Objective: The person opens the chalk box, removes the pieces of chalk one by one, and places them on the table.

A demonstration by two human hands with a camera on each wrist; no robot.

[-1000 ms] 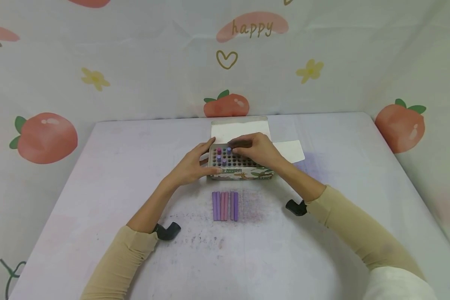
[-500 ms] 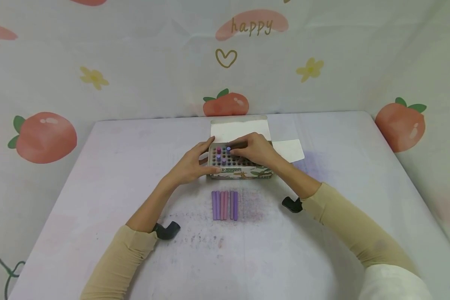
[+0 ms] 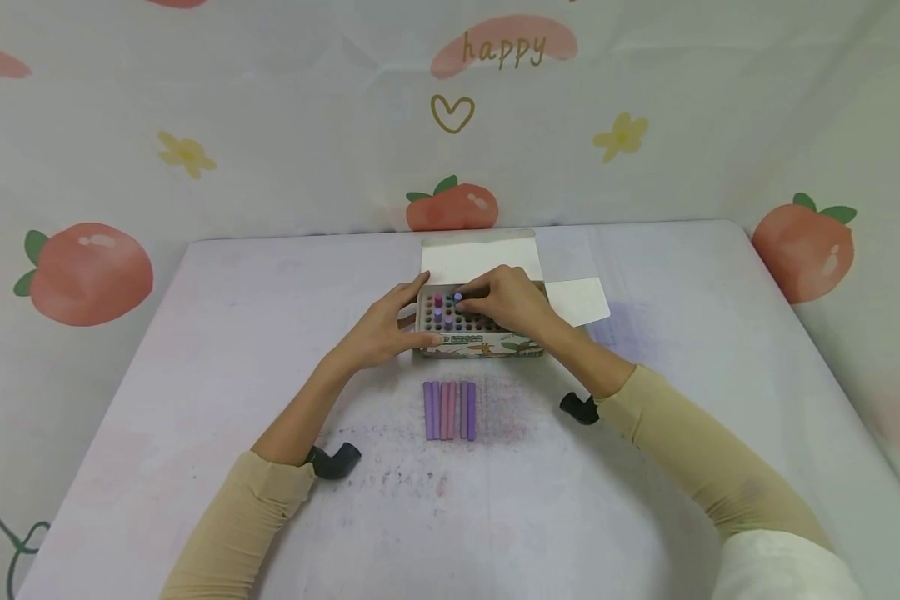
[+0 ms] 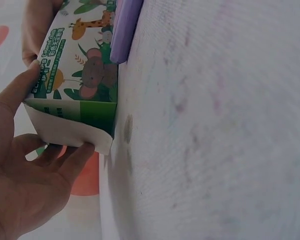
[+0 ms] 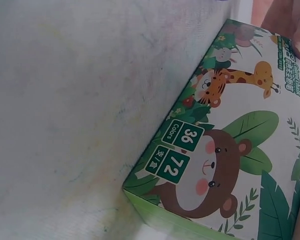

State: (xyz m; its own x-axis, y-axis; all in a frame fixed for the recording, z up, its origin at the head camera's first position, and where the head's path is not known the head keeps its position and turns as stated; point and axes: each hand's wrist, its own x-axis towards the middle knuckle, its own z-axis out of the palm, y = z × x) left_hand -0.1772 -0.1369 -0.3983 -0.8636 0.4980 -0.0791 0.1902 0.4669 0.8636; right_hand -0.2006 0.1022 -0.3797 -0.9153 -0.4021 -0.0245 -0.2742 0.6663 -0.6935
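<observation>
An open chalk box [image 3: 483,344] printed with cartoon animals stands near the back of the table. Its top is a tray full of round holes, where a few purple and pink chalk sticks [image 3: 438,314] stand upright. My left hand [image 3: 382,329] grips the box's left end, thumb on the front and fingers round the side flap [image 4: 65,127]. Over the tray, my right hand [image 3: 513,300] pinches a blue-purple chalk stick [image 3: 458,297] standing in a back-row hole; the hand covers the tray's right part. In the right wrist view, the box front [image 5: 215,165] reads 36 colors, 72.
Several purple and pink chalk sticks [image 3: 450,411] lie side by side in front of the box. The lid [image 3: 483,254] is folded back and a white side flap [image 3: 579,302] sticks out to the right. Chalk smudges mark the white tablecloth [image 3: 390,517].
My right hand and forearm have shifted slightly left, with the fingers still at the same chalk stick. The left hand keeps its place on the box.
</observation>
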